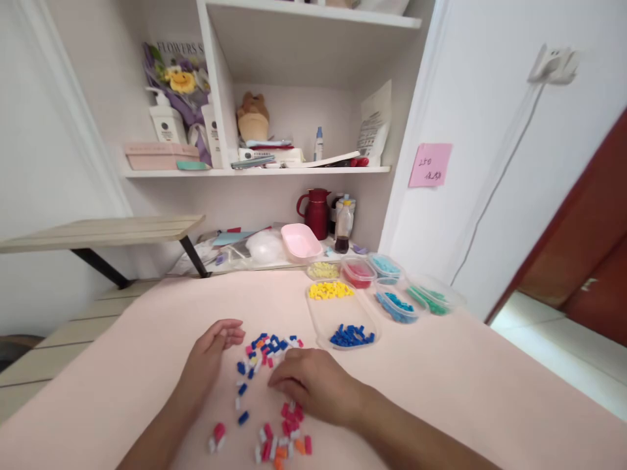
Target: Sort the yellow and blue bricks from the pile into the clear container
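Note:
My left hand (215,343) rests on the pink tabletop, left of a mixed pile of small blocks (274,346) in blue, white, pink and orange. Its fingers are loosely stretched out and nothing shows in them. Over the pile's right edge is my right hand (313,378), palm down, with fingers curled together; whatever they hold, if anything, is hidden. Just below it lie pink blocks (292,414). Nearer to me are more pink, white and orange blocks (274,447). A shallow clear tray (337,312) holds yellow blocks (331,290) and blue blocks (351,335) in separate heaps.
Behind the tray stand clear tubs of sorted pieces, among them a red tub (359,272), a blue tub (396,305) and a green tub (431,299). Farther back are a pink basin (301,242), a red jug (316,212) and a bottle (343,228). A wooden ledge (102,232) juts out at left.

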The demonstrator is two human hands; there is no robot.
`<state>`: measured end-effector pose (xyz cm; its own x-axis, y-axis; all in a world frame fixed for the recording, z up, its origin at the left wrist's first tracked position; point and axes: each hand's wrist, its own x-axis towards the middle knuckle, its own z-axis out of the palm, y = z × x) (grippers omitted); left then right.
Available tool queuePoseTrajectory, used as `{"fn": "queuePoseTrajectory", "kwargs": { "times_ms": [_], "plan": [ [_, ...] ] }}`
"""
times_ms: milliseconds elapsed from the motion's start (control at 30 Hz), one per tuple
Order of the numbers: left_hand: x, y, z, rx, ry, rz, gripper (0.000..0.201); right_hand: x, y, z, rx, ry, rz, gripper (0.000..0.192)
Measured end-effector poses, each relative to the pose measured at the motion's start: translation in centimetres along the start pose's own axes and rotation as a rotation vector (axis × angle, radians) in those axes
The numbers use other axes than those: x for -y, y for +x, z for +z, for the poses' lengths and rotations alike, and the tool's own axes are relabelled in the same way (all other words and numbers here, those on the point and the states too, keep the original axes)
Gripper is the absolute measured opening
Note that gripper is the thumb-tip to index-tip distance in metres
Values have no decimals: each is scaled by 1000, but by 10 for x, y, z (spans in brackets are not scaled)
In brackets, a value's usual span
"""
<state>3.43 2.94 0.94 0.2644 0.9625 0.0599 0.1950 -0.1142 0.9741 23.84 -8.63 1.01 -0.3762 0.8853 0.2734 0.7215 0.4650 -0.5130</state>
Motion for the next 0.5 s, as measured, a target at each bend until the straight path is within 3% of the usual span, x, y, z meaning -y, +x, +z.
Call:
{"fn": "queuePoseTrajectory", "kwargs": {
  "times_ms": [167,333,433,500],
  "plan": [
    [-26,-11,-6,117,113,-49,37,-5,6,7,12,-1,73,25],
    [-65,-45,-22,172,355,-70,35,-5,5,5,-17,45,58,25],
    [-69,-68,-36,151,582,-7,38,-5,4,1,-2,69,46,23],
    [-61,-81,-44,201,749,12,41,-6,3,-2,14,79,37,22]
  ]
}}
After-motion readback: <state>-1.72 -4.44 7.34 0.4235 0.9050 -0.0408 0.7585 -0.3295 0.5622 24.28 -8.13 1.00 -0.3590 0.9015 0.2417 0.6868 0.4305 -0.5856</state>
